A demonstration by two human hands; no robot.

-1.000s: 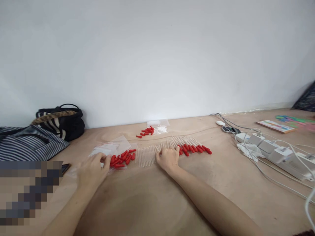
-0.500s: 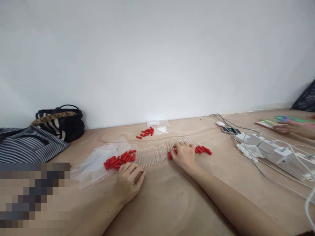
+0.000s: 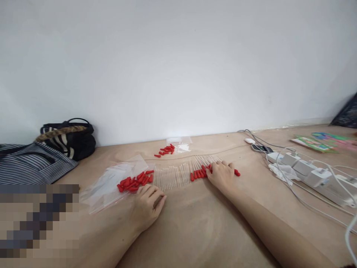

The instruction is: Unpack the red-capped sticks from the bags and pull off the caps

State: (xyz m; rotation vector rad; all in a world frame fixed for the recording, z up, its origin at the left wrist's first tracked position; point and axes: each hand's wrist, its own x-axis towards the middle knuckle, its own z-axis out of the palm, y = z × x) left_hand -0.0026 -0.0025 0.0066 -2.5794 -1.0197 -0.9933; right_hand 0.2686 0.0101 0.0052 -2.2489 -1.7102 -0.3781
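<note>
My left hand (image 3: 147, 206) rests on the table, fingers loosely bent and apart, holding nothing. Its fingertips lie beside a heap of red rubber bulbs (image 3: 128, 182). My right hand (image 3: 222, 175) lies over a row of red-capped clear tubes, fingers spread and touching the bulbs, several of which it hides. To its left, more red bulbs (image 3: 198, 174) of that row show side by side, their thin tubes (image 3: 205, 160) fanning toward the wall. Between my hands, a row of bare thin clear tubes (image 3: 170, 178) lies on the table.
Clear zip bags (image 3: 111, 186) lie on the left. Farther back are a small bulb pile (image 3: 166, 149) and a bag with tubes (image 3: 182, 145). A power strip with chargers (image 3: 318, 176) and cables are on the right. Bags (image 3: 75, 137) stand far left, coloured items (image 3: 314, 143) far right.
My right hand has slid to the right along the row, uncovering red bulbs on its left. My left hand has hardly moved. Another person's hand at the far right has left the view.
</note>
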